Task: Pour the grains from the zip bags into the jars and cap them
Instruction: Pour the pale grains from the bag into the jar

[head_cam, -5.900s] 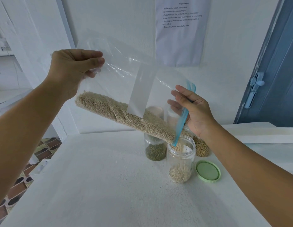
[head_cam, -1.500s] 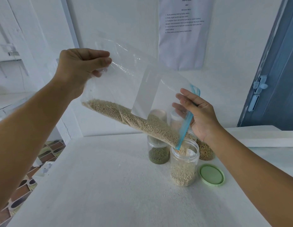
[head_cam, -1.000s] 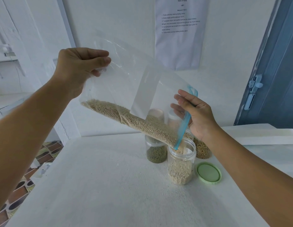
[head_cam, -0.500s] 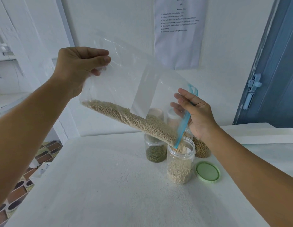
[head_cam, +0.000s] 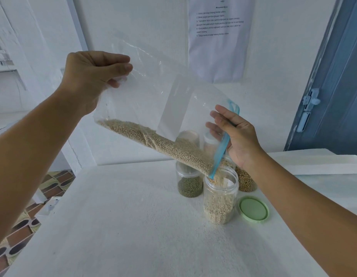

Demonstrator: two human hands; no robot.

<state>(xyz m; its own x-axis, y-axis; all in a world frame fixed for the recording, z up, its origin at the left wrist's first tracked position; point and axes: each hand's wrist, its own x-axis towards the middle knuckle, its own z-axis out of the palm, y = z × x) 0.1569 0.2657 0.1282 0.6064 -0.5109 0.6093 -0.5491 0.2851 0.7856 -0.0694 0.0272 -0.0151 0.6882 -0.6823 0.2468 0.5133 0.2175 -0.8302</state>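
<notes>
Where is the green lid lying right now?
In the head view the green lid lies flat on the white table, right of the open jar being filled, under the right forearm.

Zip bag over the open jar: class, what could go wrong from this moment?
1. The zip bag still holds plenty of grain while the open jar looks over half full, so it may overflow.
2. Only the bag's corner meets the jar's narrow mouth; a slip of either hand, left or right, could spill grain onto the table.
</notes>
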